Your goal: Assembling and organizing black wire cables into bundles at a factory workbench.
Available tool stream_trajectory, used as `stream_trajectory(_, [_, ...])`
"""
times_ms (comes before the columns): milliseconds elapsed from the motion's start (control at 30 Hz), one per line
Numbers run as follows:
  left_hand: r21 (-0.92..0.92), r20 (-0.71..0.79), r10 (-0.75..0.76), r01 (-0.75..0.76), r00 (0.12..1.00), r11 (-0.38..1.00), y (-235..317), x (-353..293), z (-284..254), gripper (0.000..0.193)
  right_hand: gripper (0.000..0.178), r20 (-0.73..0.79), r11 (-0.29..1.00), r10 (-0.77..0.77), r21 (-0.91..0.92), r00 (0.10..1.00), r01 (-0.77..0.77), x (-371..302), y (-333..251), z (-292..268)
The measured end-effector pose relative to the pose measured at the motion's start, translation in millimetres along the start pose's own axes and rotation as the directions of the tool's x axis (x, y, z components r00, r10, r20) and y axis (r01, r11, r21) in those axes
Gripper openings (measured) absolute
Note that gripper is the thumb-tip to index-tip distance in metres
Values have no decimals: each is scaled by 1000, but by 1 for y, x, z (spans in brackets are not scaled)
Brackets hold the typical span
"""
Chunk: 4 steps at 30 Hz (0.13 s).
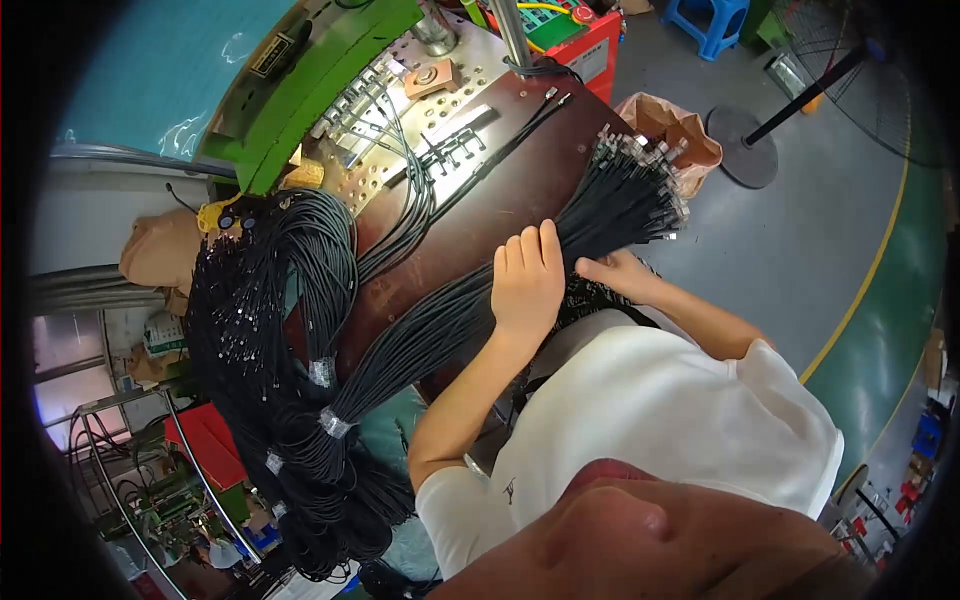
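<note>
A thick bundle of black cables [420, 325] runs across the dark red-brown table, its metal connector ends [640, 165] fanned out past the table's right edge. My left hand [528, 280] is closed over the bundle, fingers side by side across its top. Close to the connector end, my right hand [622, 275] grips the bundle's near side with the thumb along its edge; its other fingers are mostly hidden. Clear tape [335, 423] binds the bundle at its left end. A few separate cables [480, 175] lie farther back, near a lit metal fixture [450, 155].
A large heap of black cables [245, 300] hangs at the table's left. Behind the table [400, 285] stands a green machine [310, 90] with a perforated metal plate. A brown bag [695, 135], a fan base [742, 147] and a blue stool [708, 25] are on the right.
</note>
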<state>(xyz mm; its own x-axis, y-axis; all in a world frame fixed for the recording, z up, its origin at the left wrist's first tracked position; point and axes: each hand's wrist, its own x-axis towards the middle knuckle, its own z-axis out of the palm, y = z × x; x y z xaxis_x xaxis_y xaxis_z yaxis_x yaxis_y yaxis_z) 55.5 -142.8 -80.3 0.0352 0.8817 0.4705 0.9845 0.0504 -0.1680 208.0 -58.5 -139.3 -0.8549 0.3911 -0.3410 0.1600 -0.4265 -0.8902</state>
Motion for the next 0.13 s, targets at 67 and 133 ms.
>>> stream_trajectory(67, [-59, 10, -2, 3, 1000, 998, 7, -10, -1, 30, 61, -53, 928, -372, -53, 927, 369, -14, 2, 10])
stream_trajectory(133, [-158, 196, 14, 18, 980, 987, 9, -17, -10, 34, 71, -65, 910, -410, -96, 910, 403, -25, 9, 11])
